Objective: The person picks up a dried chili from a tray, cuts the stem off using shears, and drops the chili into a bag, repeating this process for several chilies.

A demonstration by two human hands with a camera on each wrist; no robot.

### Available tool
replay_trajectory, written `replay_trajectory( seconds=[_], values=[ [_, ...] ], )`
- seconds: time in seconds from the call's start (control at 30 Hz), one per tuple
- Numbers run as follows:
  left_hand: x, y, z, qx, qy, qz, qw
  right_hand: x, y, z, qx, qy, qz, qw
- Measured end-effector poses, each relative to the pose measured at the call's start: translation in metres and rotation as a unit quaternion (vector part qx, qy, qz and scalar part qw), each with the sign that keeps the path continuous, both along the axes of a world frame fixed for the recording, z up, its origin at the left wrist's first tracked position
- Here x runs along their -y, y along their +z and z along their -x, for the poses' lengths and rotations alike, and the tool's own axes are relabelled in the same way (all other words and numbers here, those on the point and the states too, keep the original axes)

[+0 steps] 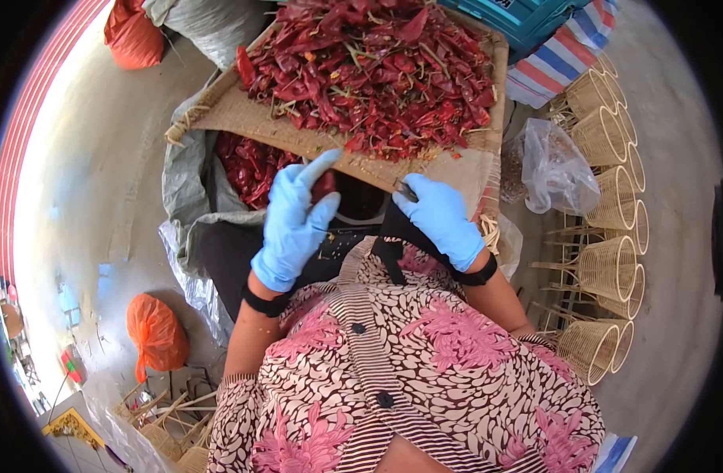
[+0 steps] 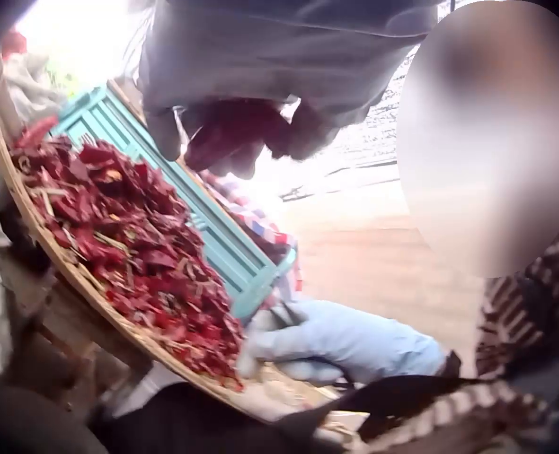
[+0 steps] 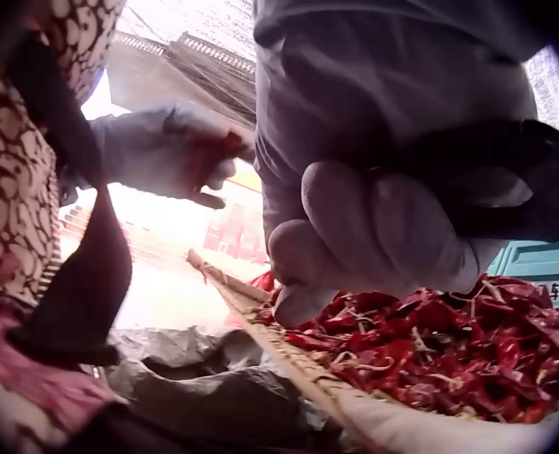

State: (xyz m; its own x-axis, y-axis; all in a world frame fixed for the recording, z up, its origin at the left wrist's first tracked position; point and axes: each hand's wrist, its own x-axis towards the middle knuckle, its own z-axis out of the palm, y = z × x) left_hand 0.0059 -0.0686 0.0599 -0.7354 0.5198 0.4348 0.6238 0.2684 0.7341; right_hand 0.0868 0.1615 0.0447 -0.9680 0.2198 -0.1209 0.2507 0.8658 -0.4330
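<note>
My left hand [image 1: 313, 193], in a blue glove, pinches a dried red chili [image 1: 324, 186] with the index finger pointing up. In the left wrist view the chili [image 2: 227, 132] sits inside the curled fingers [image 2: 170, 142]. My right hand [image 1: 415, 197], also gloved, grips dark scissors [image 1: 405, 189]. Its fingers [image 3: 374, 227] wrap the black handle [image 3: 506, 180] in the right wrist view. Both hands hover over the near edge of a woven tray [image 1: 243, 118] heaped with dried red chilies [image 1: 377, 71].
A grey sack of chilies [image 1: 247, 165] lies under the tray's left side. A teal crate [image 1: 527, 16] stands behind it. At the right are a clear plastic bag [image 1: 555, 169] and several woven baskets [image 1: 610, 197]. Orange bags [image 1: 156, 335] lie on the floor at the left.
</note>
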Motion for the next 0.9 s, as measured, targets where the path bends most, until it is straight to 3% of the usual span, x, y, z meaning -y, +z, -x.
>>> replay_trajectory(
  seconds=[0.13,0.27,0.37,0.43,0.57,0.67,0.8,0.9],
  values=[
    [0.033,-0.040,0.034,-0.101,0.132,0.176,0.970,-0.043,0.007,0.012,-0.026,-0.055,-0.062,0.996],
    [0.068,-0.080,0.064,-0.070,0.186,0.279,0.939,-0.085,-0.001,0.043,-0.049,-0.099,-0.096,0.989],
    [0.074,-0.086,0.067,-0.140,0.216,0.289,0.922,-0.104,-0.018,0.072,-0.074,-0.118,-0.124,0.983],
    [0.069,-0.085,0.062,-0.146,0.212,0.269,0.928,-0.113,-0.028,0.086,-0.087,-0.117,-0.130,0.981],
    [0.048,-0.082,0.045,-0.144,0.186,0.201,0.951,-0.115,-0.044,0.104,0.019,-0.079,-0.175,0.981],
    [0.027,-0.057,0.027,-0.123,0.136,0.123,0.975,-0.108,-0.036,0.094,-0.021,-0.072,-0.160,0.984],
    [0.002,-0.038,0.018,-0.023,0.065,0.090,0.994,-0.105,-0.029,0.076,-0.110,-0.117,-0.064,0.985],
    [-0.020,-0.016,0.017,0.020,0.022,0.040,0.999,-0.097,-0.018,0.066,-0.164,-0.151,0.133,0.966]
  ],
)
